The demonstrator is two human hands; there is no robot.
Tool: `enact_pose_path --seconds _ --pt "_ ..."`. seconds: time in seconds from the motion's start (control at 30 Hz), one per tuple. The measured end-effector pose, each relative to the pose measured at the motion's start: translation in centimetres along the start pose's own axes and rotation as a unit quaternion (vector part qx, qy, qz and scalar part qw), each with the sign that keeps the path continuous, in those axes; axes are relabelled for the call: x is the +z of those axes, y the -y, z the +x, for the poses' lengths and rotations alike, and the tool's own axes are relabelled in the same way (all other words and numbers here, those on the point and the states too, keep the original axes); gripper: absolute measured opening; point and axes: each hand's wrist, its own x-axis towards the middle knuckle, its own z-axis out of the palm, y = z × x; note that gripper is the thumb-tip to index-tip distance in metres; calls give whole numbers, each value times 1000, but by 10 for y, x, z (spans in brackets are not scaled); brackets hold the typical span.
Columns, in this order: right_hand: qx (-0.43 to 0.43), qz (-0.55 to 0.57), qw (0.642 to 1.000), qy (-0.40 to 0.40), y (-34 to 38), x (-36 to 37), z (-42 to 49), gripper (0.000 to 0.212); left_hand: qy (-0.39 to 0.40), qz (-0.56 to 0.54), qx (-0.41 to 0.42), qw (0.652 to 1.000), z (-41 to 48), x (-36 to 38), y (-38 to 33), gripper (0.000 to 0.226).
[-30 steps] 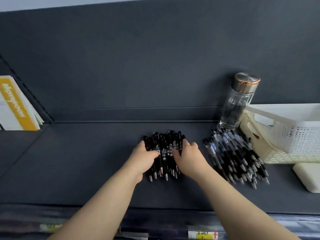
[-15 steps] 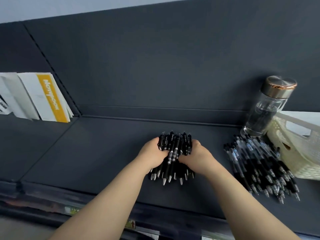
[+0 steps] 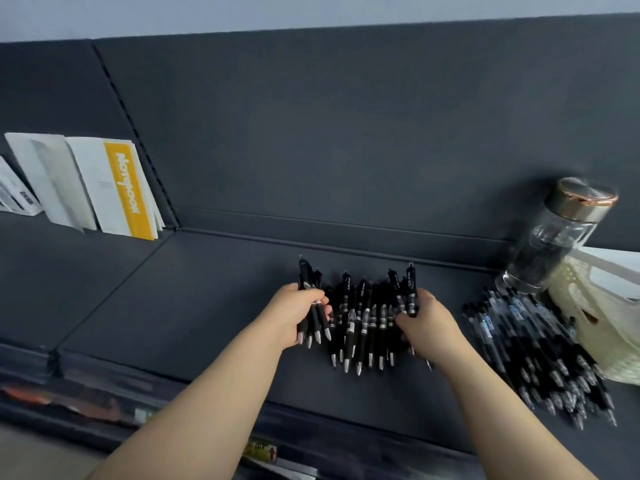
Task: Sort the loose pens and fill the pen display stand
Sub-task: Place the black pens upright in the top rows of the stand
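1. The left hand (image 3: 294, 313) is closed round a small bunch of barrels at the left end of the row of black pens (image 3: 363, 327), with the fingers curled.
2. The right hand (image 3: 429, 323) is closed on a few barrels at the right end of the same row, which are pinched between thumb and fingers.
3. Between the two hands the black pens are laid side by side on the dark shelf (image 3: 207, 306). Their long axes run away from the person and their metal tips point toward the near edge.
4. The row is bracketed from both ends, and neither hand is clearly nearer. A squeeze inward, across the long axes, is judged to be what would gather it.
5. To the right of the black pens, and apart from them, a heap of clear-barrelled pens (image 3: 519, 344) is laid at a slant, nearer the right hand.
6. Further right of the black pens a glass bottle (image 3: 550, 244) and a cream basket (image 3: 595, 327) are seen, and far to the left stand white and yellow booklets (image 3: 124, 192).
7. No pen display stand is seen.
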Motion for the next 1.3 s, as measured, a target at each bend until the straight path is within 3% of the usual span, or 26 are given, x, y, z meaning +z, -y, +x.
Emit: enact_pose_path --seconds 0.17,0.27,0.4,0.57,0.77,1.0,1.3 --pt "-52 28 996 -65 29 2 -13 12 62 -171 -30 983 -11 -31 -7 5" --pt "-108 66 992 -22 78 25 -33 2 112 -263 -32 958 -21 -66 -13 6" --pt "-150 96 982 57 147 95 -58 7 143 -314 2 938 -35 -134 -16 35" --pt "-190 132 965 123 225 206 -83 6 80 -309 40 947 -53 -252 -17 11" --pt "-248 152 940 175 308 336 -115 16 9 -323 69 944 -75 -388 -17 23" --pt "-320 89 916 227 383 453 -133 17 -80 -341 137 926 -80 -510 -11 12" --pt "-326 90 878 339 488 581 -116 21 -170 -340 141 914 -50 -663 -28 17"
